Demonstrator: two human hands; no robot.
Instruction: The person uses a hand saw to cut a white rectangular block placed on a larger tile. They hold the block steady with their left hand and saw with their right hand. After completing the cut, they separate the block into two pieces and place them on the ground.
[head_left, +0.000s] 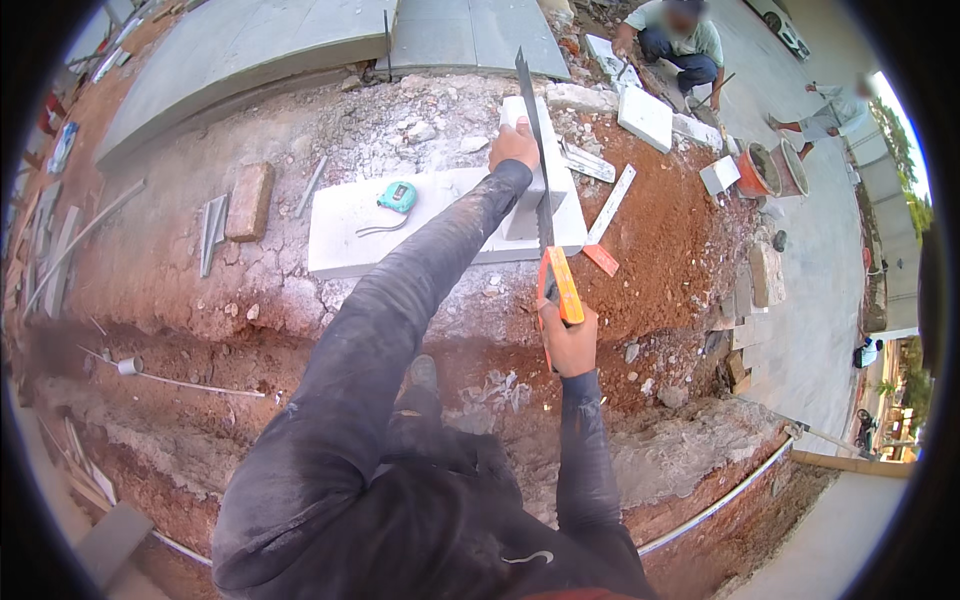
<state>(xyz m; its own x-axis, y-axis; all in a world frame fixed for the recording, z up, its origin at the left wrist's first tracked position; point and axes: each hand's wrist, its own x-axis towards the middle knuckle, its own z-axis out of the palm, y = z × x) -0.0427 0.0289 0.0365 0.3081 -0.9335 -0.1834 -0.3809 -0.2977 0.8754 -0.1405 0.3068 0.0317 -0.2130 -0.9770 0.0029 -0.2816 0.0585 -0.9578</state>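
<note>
My right hand (pixel 570 338) is wrapped round the orange and yellow handle of a handsaw (pixel 541 150). The saw's long dark blade points away from me and lies along the right part of a white block (pixel 523 215). My left hand (pixel 514 146) grips that block near its far end, just left of the blade. The gripped block rests across a larger white block (pixel 345 230) that lies flat on the ground. On the larger block sits a turquoise tape measure (pixel 397 196). A try square (pixel 607 218) with an orange handle lies right of the blocks.
A brick (pixel 249 202) and metal strips (pixel 213 235) lie on the dirt at left. Grey slabs (pixel 300 40) edge the far side. A person (pixel 685 45) crouches at far right, near another white block (pixel 645 118) and buckets (pixel 757 170). A trench (pixel 330 345) runs nearer me.
</note>
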